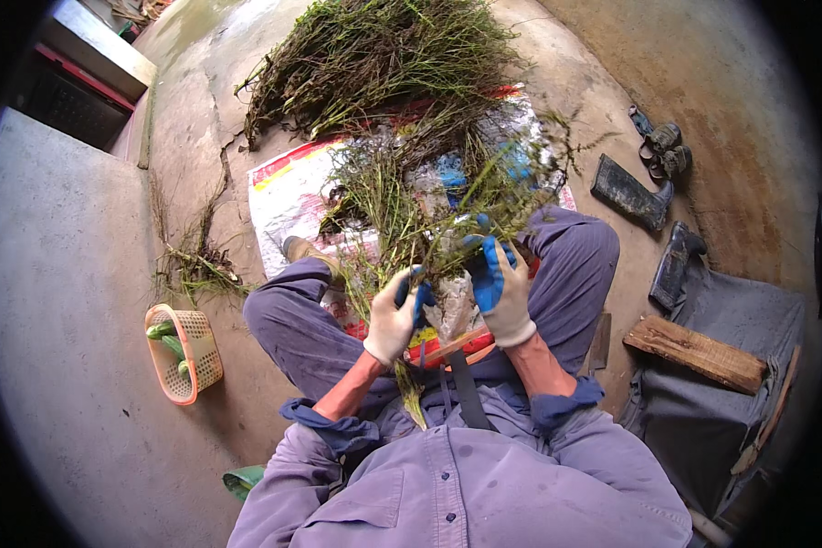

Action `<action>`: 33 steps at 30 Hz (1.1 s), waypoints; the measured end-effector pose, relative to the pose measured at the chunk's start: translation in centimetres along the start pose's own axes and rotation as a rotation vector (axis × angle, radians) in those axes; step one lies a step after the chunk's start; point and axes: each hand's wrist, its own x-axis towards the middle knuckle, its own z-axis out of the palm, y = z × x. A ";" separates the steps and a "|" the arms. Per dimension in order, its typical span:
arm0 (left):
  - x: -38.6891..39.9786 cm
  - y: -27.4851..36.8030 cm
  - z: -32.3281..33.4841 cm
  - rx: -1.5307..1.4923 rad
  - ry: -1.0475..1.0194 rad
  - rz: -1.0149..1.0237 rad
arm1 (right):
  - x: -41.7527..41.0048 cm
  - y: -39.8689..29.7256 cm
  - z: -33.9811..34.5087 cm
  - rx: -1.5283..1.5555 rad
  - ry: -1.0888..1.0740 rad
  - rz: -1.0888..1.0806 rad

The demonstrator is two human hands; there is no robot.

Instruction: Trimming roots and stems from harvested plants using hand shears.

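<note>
I wear work gloves with white backs and blue-coated palms. My left hand (396,316) is closed around the stems of a leafy plant stalk (445,257). My right hand (501,284) grips the same tangle farther right, where its twigs are blurred. Beneath both hands, between my bent knees, a printed woven plastic sack (288,205) is spread on the floor. Cut green stalks (380,198) lie across it, partly hiding its print. A yellowish-green stem end (409,397) sticks out toward my lap below the left hand.
A large heap of cut plants (383,61) lies beyond the sack. At left are a small pile of stalks (202,267) and a plastic basket (205,349) holding green vegetables (171,342). Rubber boots (627,192), sandals (664,151) and a wooden block (695,353) on dark cloth (746,301) are at right.
</note>
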 end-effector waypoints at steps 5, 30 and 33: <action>2.0 -1.3 0.3 -0.107 0.118 -0.092 | -0.5 10.1 5.4 1.707 0.217 1.144; 2.9 -3.5 -1.8 0.098 0.337 -0.071 | -1.0 3.6 11.3 1.172 0.355 0.927; 1.2 -0.2 -0.9 0.049 0.332 -0.208 | 2.3 7.8 8.4 1.354 0.459 0.940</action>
